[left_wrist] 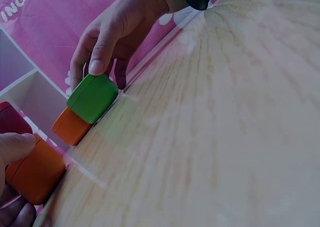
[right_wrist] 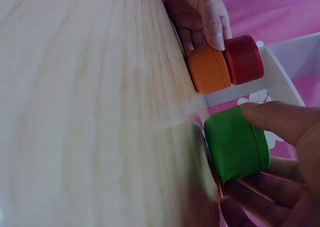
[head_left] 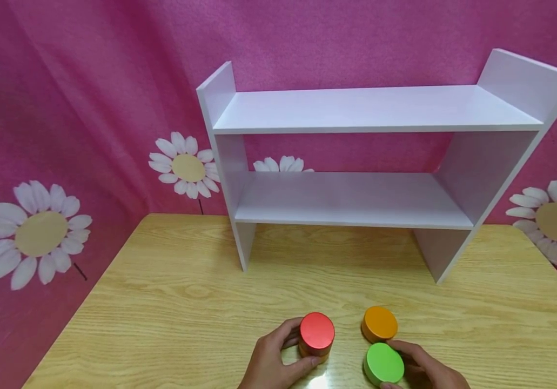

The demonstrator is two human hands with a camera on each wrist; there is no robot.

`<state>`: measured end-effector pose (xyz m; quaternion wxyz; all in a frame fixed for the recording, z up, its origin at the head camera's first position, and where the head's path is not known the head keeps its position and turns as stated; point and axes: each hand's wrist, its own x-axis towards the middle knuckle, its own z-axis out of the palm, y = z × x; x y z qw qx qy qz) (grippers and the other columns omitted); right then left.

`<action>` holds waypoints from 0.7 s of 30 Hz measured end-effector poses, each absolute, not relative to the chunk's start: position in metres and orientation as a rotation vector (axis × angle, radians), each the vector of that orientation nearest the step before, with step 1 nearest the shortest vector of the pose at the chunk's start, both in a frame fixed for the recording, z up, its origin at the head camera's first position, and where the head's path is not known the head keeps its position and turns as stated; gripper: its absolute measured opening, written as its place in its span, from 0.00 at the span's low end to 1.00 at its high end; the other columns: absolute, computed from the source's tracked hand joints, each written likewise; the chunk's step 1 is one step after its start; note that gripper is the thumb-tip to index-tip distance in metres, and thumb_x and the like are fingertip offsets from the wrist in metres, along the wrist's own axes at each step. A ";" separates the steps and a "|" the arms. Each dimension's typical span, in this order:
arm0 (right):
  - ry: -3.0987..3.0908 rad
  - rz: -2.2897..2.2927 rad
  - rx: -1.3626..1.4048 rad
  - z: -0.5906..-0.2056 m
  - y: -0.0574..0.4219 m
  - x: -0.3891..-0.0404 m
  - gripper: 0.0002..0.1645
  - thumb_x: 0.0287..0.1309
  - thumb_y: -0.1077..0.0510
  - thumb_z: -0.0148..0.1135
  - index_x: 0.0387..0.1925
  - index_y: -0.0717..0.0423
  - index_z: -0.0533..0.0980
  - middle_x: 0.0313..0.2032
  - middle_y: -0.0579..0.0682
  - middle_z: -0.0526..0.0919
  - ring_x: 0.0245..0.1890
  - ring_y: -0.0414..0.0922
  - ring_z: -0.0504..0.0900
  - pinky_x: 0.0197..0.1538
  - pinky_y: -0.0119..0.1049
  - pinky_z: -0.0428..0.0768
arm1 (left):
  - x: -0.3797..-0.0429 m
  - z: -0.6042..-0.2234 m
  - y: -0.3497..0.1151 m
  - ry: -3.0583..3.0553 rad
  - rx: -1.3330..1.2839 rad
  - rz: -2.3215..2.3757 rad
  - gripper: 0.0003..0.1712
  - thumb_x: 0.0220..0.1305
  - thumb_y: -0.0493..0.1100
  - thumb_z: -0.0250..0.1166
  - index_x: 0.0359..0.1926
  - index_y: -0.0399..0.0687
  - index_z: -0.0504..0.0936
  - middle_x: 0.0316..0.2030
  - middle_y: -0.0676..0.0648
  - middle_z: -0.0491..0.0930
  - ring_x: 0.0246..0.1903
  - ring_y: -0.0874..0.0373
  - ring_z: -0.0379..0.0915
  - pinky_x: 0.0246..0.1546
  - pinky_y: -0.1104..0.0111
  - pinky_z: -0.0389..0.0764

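Observation:
A red round tin (head_left: 317,330) stands stacked on an orange tin (left_wrist: 36,169) at the front of the table. My left hand (head_left: 278,354) grips the lower orange tin, its thumb against the side near the lid seam. To the right, my right hand (head_left: 429,367) holds a green round tin (head_left: 384,364) between thumb and fingers. The green tin is upright, at or very near the tabletop. Just behind it stands a second orange tin (head_left: 379,324), which no hand grips. In the right wrist view, the green tin mostly hides this second orange tin.
A white two-tier shelf (head_left: 356,199) stands at the back of the wooden table (head_left: 171,302), with bare boards and side panels reaching the tabletop. Pink cloth (head_left: 356,43) with white daisies hangs behind and at the sides.

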<state>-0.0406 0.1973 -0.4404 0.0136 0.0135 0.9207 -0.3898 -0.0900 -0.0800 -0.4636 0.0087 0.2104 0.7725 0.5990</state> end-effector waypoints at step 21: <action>2.840 -1.324 0.075 -0.417 0.185 -0.038 0.36 0.39 0.36 0.76 0.52 0.37 0.74 0.45 0.38 0.82 0.43 0.36 0.80 0.39 0.28 0.81 | -0.090 -0.463 -0.078 2.456 0.690 1.774 0.31 0.55 0.51 0.73 0.59 0.51 0.75 0.53 0.53 0.79 0.51 0.64 0.77 0.53 0.71 0.78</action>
